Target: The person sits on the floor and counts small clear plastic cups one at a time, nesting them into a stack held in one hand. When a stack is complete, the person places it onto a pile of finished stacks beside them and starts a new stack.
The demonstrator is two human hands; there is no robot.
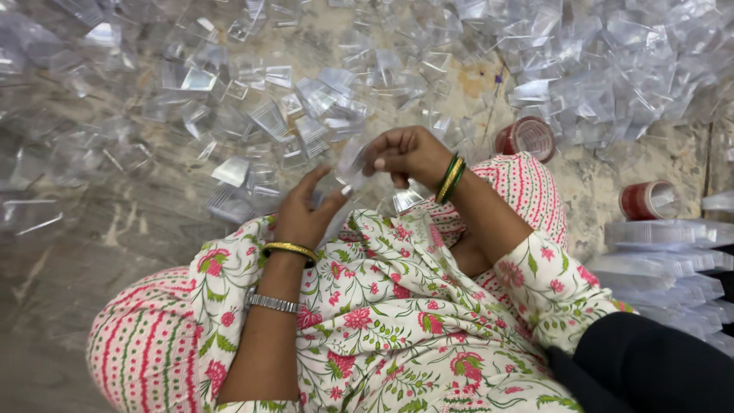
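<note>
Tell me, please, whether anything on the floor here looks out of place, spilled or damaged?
The clear plastic pieces lie scattered loosely across the floor rather than stacked like the pile at the right. Two red tape rolls lie among them. The left hand and right hand hold one piece; no damage shows.

The clear piece (350, 164) between the left hand (302, 214) and right hand (405, 153) is see-through and blurred, its shape unclear. Toward three o'clock, the stack of clear sheets (673, 268) runs off the edge. At twelve o'clock, the plastic heap (321, 92) blurs together.
</note>
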